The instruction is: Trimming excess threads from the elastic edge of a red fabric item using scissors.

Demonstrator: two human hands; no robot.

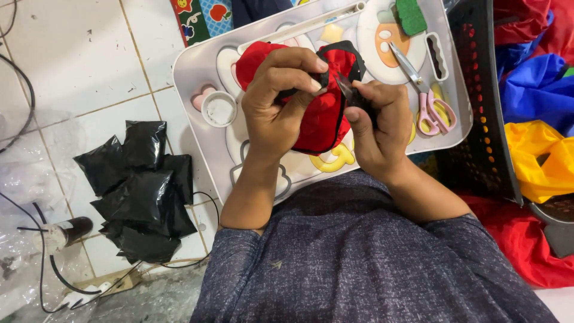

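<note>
Over a white plastic tray [197, 72] I hold a red fabric piece with black trim [323, 116] in both hands. My left hand [278, 96] grips its upper left side, fingers curled over the black edge. My right hand [379, 122] pinches the black trim at the right, with a thin dark tool or strip between thumb and fingers. The fabric hangs slightly above the tray, touching neither rim.
Pink-handled scissors [427, 101], a small white round lid [219, 109], a green sponge [411, 15] and yellow shapes lie on the tray. A pile of black plastic bags [140, 188] sits on the tiled floor at left. A black basket [478, 90] and coloured fabrics stand at right.
</note>
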